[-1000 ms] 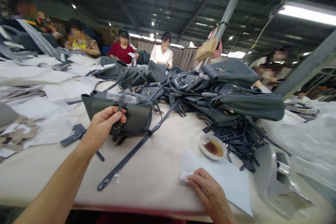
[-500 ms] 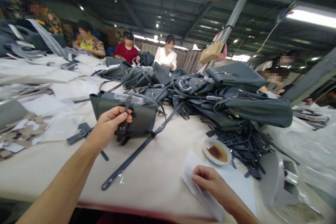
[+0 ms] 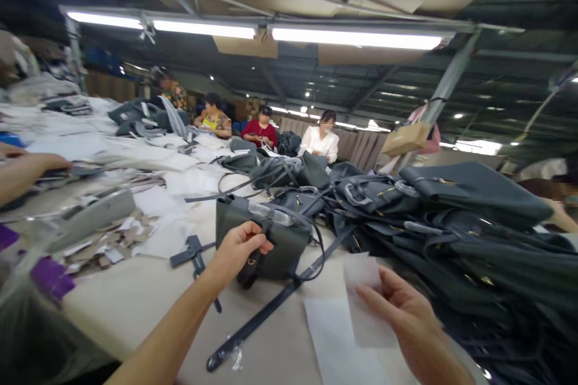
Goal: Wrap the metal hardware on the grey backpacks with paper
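A dark green leather handbag (image 3: 289, 246) stands upright on the pale tabletop, clear plastic wrapped around its top handle. My left hand (image 3: 241, 246) is closed in a pinch on the bag's front strap (image 3: 268, 227), just above a small gold buckle. Farther right, my right hand (image 3: 409, 304) grips a thin white paper sheet (image 3: 361, 271) between thumb and fingers, raised off the table. Beneath it lies a larger white sheet (image 3: 327, 337). The bag's long shoulder strap (image 3: 266, 311) stretches toward the near edge, its tip covered in clear film.
More dark green bags (image 3: 474, 192) are heaped on the right. Loose strap pieces (image 3: 194, 252) lie left of my bag, near cardboard scraps (image 3: 112, 240) and white sheets (image 3: 90, 147). At far left is another person's hand (image 3: 40, 165). Several people sit across the table.
My view has swung left. My right hand has lifted the thin sheet and turned it upright. My left hand keeps its hold on the bag's strap.
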A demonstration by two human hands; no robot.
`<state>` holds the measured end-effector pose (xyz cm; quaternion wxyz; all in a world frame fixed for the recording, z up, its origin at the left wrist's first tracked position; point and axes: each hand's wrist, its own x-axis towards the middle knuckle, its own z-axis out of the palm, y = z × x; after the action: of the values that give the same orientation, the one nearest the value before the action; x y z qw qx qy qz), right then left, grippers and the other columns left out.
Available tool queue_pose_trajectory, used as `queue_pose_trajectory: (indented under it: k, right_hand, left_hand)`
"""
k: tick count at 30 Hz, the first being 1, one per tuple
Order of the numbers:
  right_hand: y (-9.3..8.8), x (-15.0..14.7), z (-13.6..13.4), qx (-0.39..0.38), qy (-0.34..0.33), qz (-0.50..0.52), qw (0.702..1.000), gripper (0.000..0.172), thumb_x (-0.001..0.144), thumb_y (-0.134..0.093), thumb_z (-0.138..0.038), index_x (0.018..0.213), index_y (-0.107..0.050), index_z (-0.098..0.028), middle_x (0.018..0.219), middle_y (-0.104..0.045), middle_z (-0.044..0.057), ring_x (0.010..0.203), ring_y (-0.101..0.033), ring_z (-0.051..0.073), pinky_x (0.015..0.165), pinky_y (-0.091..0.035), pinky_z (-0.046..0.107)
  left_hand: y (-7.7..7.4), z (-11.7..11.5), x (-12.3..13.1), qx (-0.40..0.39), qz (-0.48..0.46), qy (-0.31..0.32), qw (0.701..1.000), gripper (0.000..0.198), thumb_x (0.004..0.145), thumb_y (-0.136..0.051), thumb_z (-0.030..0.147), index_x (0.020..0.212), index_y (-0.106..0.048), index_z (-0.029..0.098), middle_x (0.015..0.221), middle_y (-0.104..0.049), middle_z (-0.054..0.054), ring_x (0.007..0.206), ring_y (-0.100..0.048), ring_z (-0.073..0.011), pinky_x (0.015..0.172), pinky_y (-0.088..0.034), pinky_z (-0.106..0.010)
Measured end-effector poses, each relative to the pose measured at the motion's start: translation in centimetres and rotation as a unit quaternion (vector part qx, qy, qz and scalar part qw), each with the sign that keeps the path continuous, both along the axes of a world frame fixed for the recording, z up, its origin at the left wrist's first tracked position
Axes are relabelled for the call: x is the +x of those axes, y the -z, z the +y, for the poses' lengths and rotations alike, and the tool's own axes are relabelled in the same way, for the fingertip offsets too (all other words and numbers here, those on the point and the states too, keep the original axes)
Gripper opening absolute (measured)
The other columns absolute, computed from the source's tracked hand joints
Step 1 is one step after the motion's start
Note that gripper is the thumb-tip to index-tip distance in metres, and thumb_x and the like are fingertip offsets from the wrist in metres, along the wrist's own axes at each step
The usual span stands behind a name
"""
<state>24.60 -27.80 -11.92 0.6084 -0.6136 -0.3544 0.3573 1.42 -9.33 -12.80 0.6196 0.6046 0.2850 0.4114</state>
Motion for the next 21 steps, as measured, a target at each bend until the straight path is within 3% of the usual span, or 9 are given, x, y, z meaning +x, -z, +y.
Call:
queue_pose_trajectory:
  k: [2,5,9,11,14,17,21]
  right_hand:
    - [-0.1,-2.4,1.2,-0.023,-0.099,0.107,0.989,0.041,0.064,-0.082,-0.041,0.097,-0.072,-0.019,0.081,-0.076,0.006,0.063,-0.068,0.021,0.066,-0.053,0.033]
    - [1.8,-5.9,3.3,-0.056,-0.175,0.173,0.968,0.037,0.060,-0.085,-0.040,0.087,-0.075,-0.017,0.070,-0.073,0.005,0.061,-0.066,0.020,0.062,-0.052,0.029]
    - [5.5,-9.5,6.9,-0.036,-0.153,0.143,0.977,0.044,0.054,-0.088,-0.046,0.082,-0.074,-0.016,0.067,-0.072,0.003,0.056,-0.062,0.016,0.052,-0.047,0.024]
    - [6.2,-10.6,8.4,-0.009,-0.134,0.155,0.979,0.045,0.056,-0.087,-0.048,0.085,-0.075,-0.017,0.071,-0.074,0.003,0.061,-0.064,0.018,0.056,-0.049,0.025]
    - [5.6,-11.8,9.7,0.036,-0.170,0.212,0.962,0.042,0.065,-0.083,-0.047,0.095,-0.075,-0.019,0.081,-0.076,0.003,0.074,-0.068,0.021,0.068,-0.053,0.029]
    - [4.7,-12.0,10.1,0.051,-0.208,0.226,0.950,0.043,0.070,-0.081,-0.044,0.104,-0.075,-0.019,0.091,-0.077,0.006,0.089,-0.070,0.024,0.080,-0.052,0.033]
    - [4.6,-11.5,10.0,0.025,-0.211,0.234,0.949,0.050,0.067,-0.083,-0.042,0.110,-0.073,-0.020,0.093,-0.078,0.007,0.089,-0.071,0.027,0.082,-0.053,0.037]
  left_hand:
    - [-0.1,-0.1,-0.3,-0.010,0.010,-0.013,1.000,0.026,0.067,-0.069,0.040,0.065,-0.057,0.017,0.059,-0.064,0.000,0.051,-0.051,-0.0095,0.048,-0.036,-0.020]
    - [-0.4,-0.1,-0.9,-0.038,0.017,-0.023,0.999,0.027,0.063,-0.070,0.040,0.060,-0.054,0.017,0.049,-0.053,0.005,0.042,-0.043,-0.0072,0.043,-0.032,-0.019]
    - [-1.3,-0.1,-1.3,-0.058,0.028,-0.013,0.998,0.026,0.061,-0.069,0.040,0.064,-0.056,0.018,0.049,-0.055,0.004,0.038,-0.046,-0.0093,0.040,-0.034,-0.021]
    - [-1.6,-0.3,-1.3,-0.056,0.039,-0.006,0.998,0.022,0.059,-0.069,0.036,0.064,-0.059,0.017,0.050,-0.056,0.003,0.037,-0.044,-0.0082,0.038,-0.030,-0.020]
    - [-1.8,-0.7,-1.2,-0.047,0.059,-0.001,0.997,0.015,0.058,-0.066,0.028,0.066,-0.063,0.016,0.043,-0.051,0.005,0.035,-0.039,-0.0078,0.037,-0.026,-0.020]
    - [-1.8,-1.0,-1.2,-0.033,0.062,-0.014,0.997,0.012,0.057,-0.063,0.023,0.067,-0.062,0.016,0.044,-0.051,0.006,0.039,-0.043,-0.0091,0.042,-0.031,-0.021]
    - [-1.9,-1.0,-1.7,0.007,0.065,-0.041,0.997,0.008,0.056,-0.065,0.017,0.064,-0.066,0.015,0.053,-0.056,0.005,0.050,-0.045,-0.0086,0.051,-0.034,-0.022]
